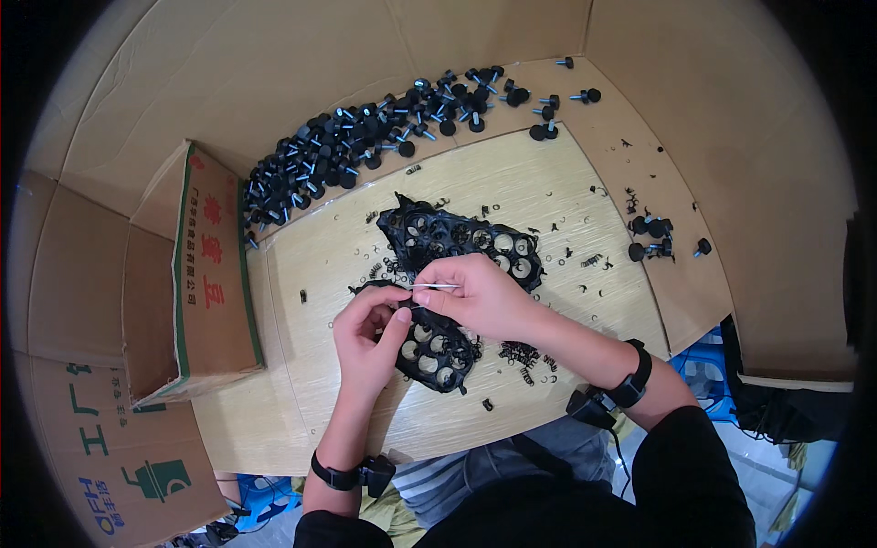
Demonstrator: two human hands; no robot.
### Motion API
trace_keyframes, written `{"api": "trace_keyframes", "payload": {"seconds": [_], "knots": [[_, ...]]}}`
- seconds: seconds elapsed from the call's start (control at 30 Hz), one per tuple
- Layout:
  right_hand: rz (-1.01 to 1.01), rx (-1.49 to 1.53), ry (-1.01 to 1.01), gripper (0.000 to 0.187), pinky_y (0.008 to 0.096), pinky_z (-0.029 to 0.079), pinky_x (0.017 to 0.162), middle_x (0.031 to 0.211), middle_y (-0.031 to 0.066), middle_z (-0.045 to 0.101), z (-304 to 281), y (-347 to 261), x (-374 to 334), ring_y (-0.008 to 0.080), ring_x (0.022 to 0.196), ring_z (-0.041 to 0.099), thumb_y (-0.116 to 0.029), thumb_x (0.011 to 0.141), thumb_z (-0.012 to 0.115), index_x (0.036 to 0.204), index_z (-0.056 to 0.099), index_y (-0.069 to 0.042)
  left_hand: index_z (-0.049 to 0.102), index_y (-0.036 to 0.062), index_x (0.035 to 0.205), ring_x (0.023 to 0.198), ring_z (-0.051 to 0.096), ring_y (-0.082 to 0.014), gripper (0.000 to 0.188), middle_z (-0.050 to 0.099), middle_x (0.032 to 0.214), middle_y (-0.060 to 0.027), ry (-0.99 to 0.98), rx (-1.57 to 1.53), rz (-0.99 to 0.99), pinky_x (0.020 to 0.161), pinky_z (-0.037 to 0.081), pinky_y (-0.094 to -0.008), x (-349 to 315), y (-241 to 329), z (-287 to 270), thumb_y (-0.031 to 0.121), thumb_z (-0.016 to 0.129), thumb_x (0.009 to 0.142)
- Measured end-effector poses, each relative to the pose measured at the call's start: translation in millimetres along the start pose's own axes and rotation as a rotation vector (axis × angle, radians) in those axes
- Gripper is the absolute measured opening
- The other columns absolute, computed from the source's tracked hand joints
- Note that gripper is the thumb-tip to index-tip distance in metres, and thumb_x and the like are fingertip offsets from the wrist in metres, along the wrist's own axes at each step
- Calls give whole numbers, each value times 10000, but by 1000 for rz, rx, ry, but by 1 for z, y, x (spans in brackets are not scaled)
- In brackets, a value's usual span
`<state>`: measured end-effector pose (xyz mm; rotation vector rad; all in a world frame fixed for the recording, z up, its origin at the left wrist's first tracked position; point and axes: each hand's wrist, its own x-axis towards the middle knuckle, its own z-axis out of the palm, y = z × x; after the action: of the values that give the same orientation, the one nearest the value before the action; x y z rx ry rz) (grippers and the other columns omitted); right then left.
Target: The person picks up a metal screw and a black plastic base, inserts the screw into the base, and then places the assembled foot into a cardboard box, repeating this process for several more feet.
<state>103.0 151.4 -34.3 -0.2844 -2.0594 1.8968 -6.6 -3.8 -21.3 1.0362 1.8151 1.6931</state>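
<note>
Both hands meet over two black, ragged-edged trays or sheets with round openings. The far black piece lies just beyond my fingers; the near black piece is partly hidden under them. My right hand is closed in a pinch on a thin whitish stick, which points left toward my left fingertips. My left hand is closed, thumb and fingertips pressed together beside the stick's tip. What it pinches is too small to make out. Small black springs lie near my right wrist.
A heap of black-headed thumbscrews spreads along the back, with several more thumbscrews at the right. Small rings and springs are scattered over the pale board. A cardboard box stands at left; tall cardboard walls enclose the back and sides.
</note>
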Motion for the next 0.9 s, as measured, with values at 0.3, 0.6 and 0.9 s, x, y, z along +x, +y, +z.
{"api": "trace_keyframes", "payload": {"seconds": [0.3,0.6,0.9], "knots": [[153,346,-150,196,211,469,733,883,19,674,-8,-11,2,42,814,572,-145,960,610,1029,652,34,617,-34,1063,611,504,-59,208,606,840,-56,26,-419,39,537,405,-201,-4,3,-2,41,652,872],[26,313,43,189,217,483,716,855,10,655,-9,-11,4,35,795,567,-148,953,623,1005,650,32,621,-18,1092,581,473,-62,213,575,798,-22,168,-256,-30,501,373,-207,3,-3,-3,-6,624,879],[23,166,136,208,218,493,720,852,14,661,-14,-16,4,38,781,574,-160,953,627,1029,642,33,637,-18,1081,612,477,-63,204,573,818,-20,148,-281,-42,523,383,-212,3,-4,-6,-9,615,878]]}}
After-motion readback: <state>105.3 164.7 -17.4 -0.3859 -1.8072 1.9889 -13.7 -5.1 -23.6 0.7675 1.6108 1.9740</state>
